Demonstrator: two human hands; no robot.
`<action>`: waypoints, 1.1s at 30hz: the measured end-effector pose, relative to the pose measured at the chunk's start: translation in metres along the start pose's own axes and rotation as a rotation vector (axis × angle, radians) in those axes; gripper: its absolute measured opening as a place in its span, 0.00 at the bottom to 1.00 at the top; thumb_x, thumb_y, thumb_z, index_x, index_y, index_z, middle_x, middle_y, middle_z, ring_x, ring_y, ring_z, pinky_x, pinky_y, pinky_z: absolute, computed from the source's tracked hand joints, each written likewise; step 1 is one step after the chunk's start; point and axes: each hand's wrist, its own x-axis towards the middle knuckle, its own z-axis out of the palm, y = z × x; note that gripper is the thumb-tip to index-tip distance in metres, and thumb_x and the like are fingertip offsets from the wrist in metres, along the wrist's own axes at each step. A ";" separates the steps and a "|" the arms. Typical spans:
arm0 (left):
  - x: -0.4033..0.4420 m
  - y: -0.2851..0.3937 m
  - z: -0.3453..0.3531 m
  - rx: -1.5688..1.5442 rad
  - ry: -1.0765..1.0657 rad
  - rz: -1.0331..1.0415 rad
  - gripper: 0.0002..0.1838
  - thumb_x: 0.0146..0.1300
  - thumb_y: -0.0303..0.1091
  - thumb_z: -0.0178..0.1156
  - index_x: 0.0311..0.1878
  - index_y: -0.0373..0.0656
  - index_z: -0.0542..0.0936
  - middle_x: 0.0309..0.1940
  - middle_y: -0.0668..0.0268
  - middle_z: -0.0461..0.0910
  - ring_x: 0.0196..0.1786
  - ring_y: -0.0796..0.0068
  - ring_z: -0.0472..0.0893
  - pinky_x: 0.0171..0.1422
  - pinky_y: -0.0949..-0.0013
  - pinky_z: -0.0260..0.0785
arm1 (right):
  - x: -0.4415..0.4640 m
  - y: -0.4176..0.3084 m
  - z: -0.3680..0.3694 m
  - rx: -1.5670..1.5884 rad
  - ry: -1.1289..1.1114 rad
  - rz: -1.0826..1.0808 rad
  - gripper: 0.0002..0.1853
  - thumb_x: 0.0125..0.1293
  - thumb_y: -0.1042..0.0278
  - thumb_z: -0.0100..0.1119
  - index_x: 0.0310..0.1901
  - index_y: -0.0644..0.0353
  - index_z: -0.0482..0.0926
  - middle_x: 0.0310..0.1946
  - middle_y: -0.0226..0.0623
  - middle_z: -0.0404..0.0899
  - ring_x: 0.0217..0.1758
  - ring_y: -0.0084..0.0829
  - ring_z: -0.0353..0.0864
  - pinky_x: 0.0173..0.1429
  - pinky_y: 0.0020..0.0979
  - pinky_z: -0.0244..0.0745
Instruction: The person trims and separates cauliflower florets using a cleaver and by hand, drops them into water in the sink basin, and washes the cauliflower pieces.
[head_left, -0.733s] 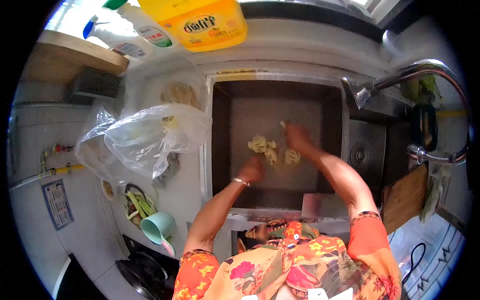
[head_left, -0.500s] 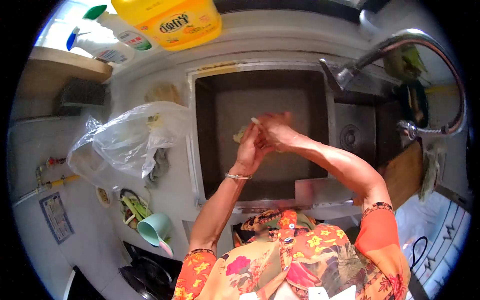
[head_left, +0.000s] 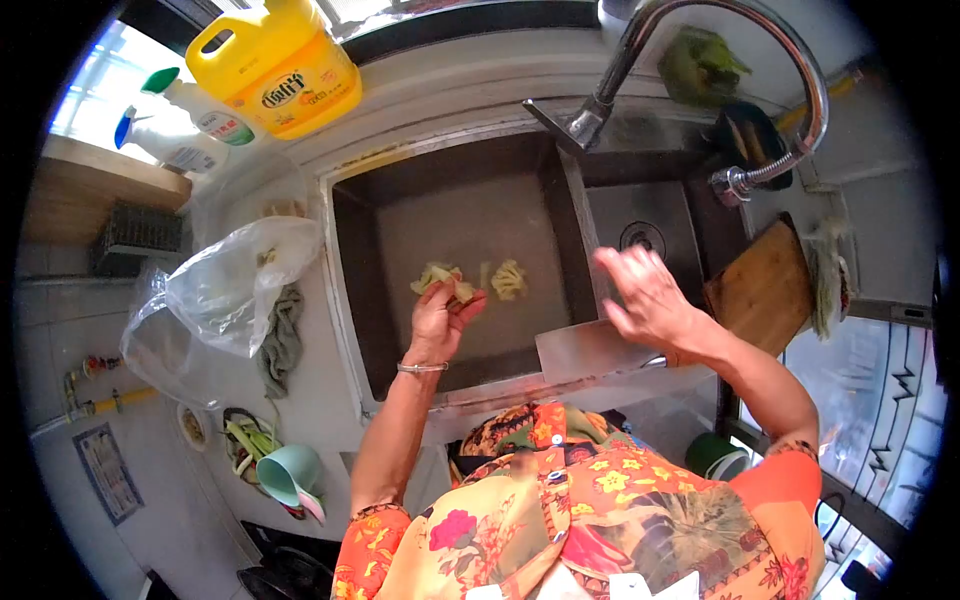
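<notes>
In the large sink basin (head_left: 450,375) my left hand (head_left: 445,315) has its fingers closed on a pale cauliflower piece (head_left: 462,290). More pale cauliflower (head_left: 432,277) shows just beyond those fingertips; whether it is held or lies on the basin floor, I cannot tell. A separate cauliflower floret (head_left: 508,280) lies on the basin floor to the right. My right hand (head_left: 650,300) is open and holds nothing, its fingers spread above the divider and the small basin. Just below it a cleaver (head_left: 580,350) rests across the front rim, its handle partly hidden by my wrist.
A curved faucet (head_left: 815,90) arches over the small basin (head_left: 640,205). On the right stands a wooden cutting board (head_left: 762,290). Left of the sink are a clear plastic bag (head_left: 215,290), a grey cloth (head_left: 282,345) and a mint cup (head_left: 288,472). A yellow jug (head_left: 290,85) stands behind.
My hands were together over the big basin; now they are apart. The right hand has moved right and toward me, near the cleaver. The view has shifted, and the floret shows plainly.
</notes>
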 end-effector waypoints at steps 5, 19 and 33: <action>-0.002 -0.006 -0.003 0.002 -0.025 -0.025 0.10 0.68 0.33 0.54 0.47 0.39 0.75 0.36 0.61 0.80 0.44 0.61 0.81 0.47 0.60 0.79 | -0.103 0.018 0.028 -0.121 -0.280 0.211 0.31 0.40 0.72 0.65 0.49 0.65 0.64 0.32 0.47 0.73 0.40 0.48 0.72 0.44 0.45 0.69; -0.027 -0.005 -0.026 -0.127 0.015 0.003 0.09 0.67 0.32 0.56 0.48 0.43 0.76 0.41 0.61 0.80 0.46 0.63 0.80 0.51 0.58 0.77 | -0.099 0.012 0.032 0.376 0.059 0.314 0.22 0.40 0.76 0.52 0.43 0.58 0.67 0.27 0.42 0.74 0.30 0.43 0.75 0.36 0.39 0.71; -0.089 0.004 0.024 -0.470 -0.288 0.013 0.20 0.68 0.30 0.53 0.62 0.36 0.68 0.45 0.58 0.79 0.50 0.64 0.80 0.58 0.63 0.76 | 0.020 -0.081 -0.013 0.571 0.236 -0.206 0.16 0.59 0.81 0.54 0.50 0.67 0.76 0.32 0.47 0.79 0.29 0.41 0.79 0.34 0.35 0.75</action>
